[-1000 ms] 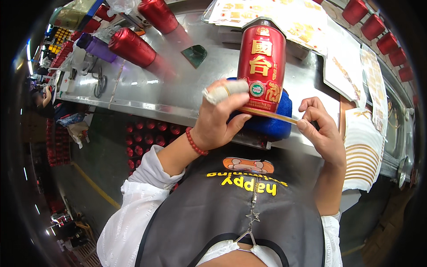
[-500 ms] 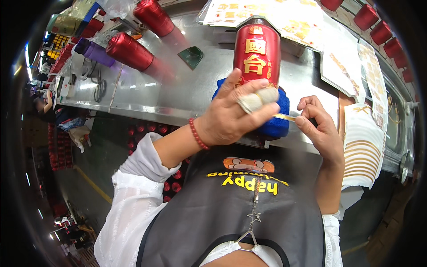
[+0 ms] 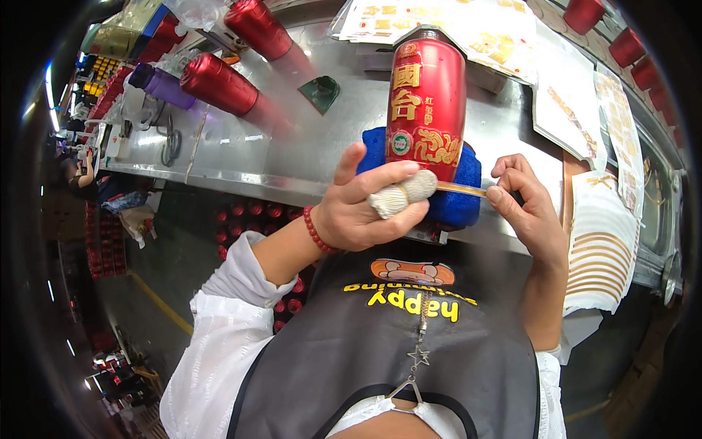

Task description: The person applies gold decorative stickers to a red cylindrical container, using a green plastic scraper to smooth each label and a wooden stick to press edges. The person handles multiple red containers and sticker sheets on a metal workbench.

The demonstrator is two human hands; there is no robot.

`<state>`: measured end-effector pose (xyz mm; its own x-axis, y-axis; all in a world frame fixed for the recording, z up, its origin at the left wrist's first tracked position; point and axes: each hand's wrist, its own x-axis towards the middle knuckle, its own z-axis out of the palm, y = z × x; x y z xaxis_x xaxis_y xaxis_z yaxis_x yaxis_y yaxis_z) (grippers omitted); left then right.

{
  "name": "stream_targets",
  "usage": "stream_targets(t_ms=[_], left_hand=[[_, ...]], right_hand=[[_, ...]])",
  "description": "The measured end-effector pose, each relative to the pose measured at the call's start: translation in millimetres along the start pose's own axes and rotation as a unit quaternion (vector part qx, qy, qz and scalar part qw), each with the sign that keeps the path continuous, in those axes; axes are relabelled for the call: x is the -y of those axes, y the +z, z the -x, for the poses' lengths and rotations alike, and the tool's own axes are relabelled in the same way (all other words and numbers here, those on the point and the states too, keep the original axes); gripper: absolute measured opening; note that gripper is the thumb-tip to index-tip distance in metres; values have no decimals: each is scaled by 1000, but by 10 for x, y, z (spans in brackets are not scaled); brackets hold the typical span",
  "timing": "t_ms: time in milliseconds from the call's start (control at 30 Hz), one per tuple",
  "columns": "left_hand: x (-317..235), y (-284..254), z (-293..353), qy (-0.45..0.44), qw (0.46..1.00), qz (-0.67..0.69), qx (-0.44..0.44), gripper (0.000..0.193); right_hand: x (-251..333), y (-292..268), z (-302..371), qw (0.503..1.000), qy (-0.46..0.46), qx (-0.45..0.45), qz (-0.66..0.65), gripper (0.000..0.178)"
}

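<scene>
Steel desk (image 3: 248, 139) in a workshop, label sheets (image 3: 453, 33) along the far edge, a sheet of gold strips (image 3: 596, 252) off to the right. The red bottle (image 3: 426, 95) was in front of me, lying with its base end toward me on a blue cloth pad (image 3: 468, 164). My left hand (image 3: 365, 212) was at that end, a banded white cloth roll (image 3: 402, 194) clamped between its fingers. My right hand (image 3: 530, 212) pinched the free end of a gold strip (image 3: 464, 189), thumb against forefinger; its other end ran behind the roll, contact hidden.

My read: the bottle was rigid, fairly heavy, glossy enough to slip, probably breakable. Best hold was round the body, palm under, off the raised gold decoration. The strip looked thin, light, bendy, easy to crease, so fingertips at the very end only. Roll looked soft, safe to squeeze. Pad seemed soft too, some cushioning.
</scene>
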<state>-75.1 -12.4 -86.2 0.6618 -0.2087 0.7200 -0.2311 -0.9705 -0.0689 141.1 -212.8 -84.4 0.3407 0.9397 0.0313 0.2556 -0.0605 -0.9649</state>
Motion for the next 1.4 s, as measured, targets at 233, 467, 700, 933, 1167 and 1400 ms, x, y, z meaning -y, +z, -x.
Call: stream_targets(t_ms=[233, 467, 700, 933, 1167, 1400], left_hand=[[81, 66, -158, -205, 965, 164, 4, 58], [22, 149, -81, -389, 856, 340, -17, 69], [-10, 183, -123, -397, 855, 332, -22, 71], [-21, 230, -52, -391, 848, 341, -105, 62], [-55, 35, 128, -74, 997, -15, -35, 27], [-59, 105, -215, -30, 998, -18, 47, 33]], right_hand=[[93, -12, 33, 1000, 5, -6, 14, 28], [572, -81, 33, 998, -66, -5, 8, 27], [378, -78, 52, 997, -49, -30, 41, 25], [63, 14, 23, 999, 3, -26, 24, 27], [-26, 4, 26, 999, -2, -26, 18, 30], [-48, -4, 24, 1000, -4, -25, 17, 31]])
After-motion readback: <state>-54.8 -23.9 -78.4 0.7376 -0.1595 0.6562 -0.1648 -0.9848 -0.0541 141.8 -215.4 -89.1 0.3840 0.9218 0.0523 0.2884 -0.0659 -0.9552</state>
